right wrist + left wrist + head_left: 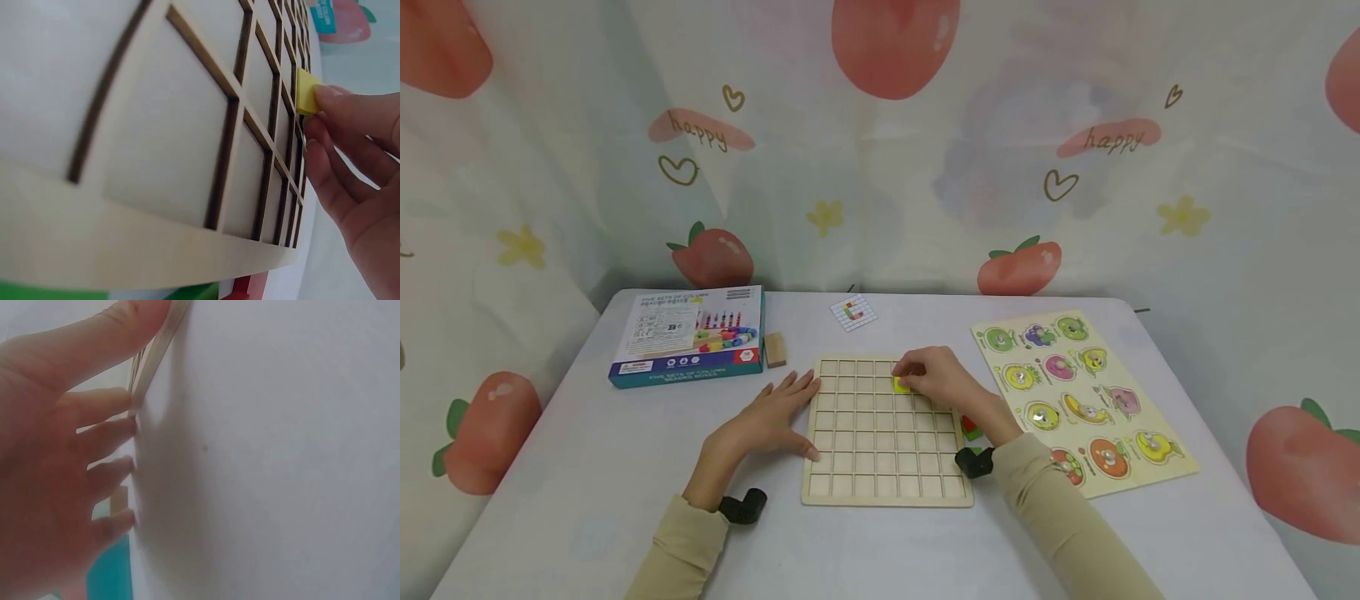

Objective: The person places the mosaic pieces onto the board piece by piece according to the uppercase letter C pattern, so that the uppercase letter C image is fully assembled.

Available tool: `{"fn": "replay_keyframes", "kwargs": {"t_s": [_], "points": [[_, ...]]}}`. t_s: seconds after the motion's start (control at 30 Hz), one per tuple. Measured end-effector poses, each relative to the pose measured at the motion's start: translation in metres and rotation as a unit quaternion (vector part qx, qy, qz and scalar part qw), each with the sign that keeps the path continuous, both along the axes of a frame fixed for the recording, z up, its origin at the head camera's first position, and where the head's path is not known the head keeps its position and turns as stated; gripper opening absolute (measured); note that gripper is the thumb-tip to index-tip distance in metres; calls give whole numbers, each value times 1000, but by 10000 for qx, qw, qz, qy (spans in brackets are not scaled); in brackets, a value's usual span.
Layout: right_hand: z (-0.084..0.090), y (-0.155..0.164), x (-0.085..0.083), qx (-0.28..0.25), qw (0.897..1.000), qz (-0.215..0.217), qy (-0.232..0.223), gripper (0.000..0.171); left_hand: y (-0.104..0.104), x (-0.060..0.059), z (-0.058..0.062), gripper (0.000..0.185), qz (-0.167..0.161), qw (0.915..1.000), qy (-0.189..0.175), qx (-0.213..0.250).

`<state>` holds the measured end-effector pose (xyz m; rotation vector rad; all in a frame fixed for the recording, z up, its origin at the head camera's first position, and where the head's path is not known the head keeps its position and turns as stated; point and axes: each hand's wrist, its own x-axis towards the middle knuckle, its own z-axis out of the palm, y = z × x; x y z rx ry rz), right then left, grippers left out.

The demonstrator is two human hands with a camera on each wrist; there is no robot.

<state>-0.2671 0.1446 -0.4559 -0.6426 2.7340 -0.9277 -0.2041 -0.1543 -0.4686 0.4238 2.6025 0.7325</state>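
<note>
A wooden grid board (886, 501) with square cells lies flat in the middle of the table. My right hand (942, 375) pinches a yellow square tile (307, 92) between thumb and fingers at the upper right part of the grid; whether the tile sits down in a cell I cannot tell. Along the board's left edge rests my left hand (772, 418), fingers spread, thumb and fingertips touching the frame. Beyond the board lies a small white card (853, 312) printed with a grid and a few coloured squares. Red and green tiles (972, 428) lie at the board's right edge, partly hidden by the right arm.
At the back left lies a teal boxed toy set (688, 335), with a small wooden block (775, 350) beside it. A fruit puzzle board (1086, 400) takes up the right side, its lower left part under the right sleeve. A patterned curtain (880, 183) hangs behind the table.
</note>
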Motion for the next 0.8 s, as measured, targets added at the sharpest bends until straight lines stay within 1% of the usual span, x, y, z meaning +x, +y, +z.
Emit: {"fn": "replay_keyframes", "kwargs": {"t_s": [0.17,0.27,0.37,0.47,0.6,0.7,0.8], "points": [[-2,-1,1,43,9987,180,471,9,-1,-1,-1,111,-23,10000,16,50],[-3,-2,1,102,9973,207,700,9,-2,-1,0,111,-36,10000,26,66],[-1,-2,1,129,9975,84,695,9,-3,-2,1,111,-24,10000,32,60],[1,0,4,84,9983,-141,557,9,-4,-2,2,111,-17,10000,28,59],[2,5,10,-151,9983,-419,387,8,-3,-2,1,110,-24,10000,5,75],[0,11,16,-386,9974,-539,282,9,-2,-1,0,110,-15,10000,-15,97],[0,18,21,-605,9959,-613,285,12,-2,1,0,110,-5,9999,-7,145]]}}
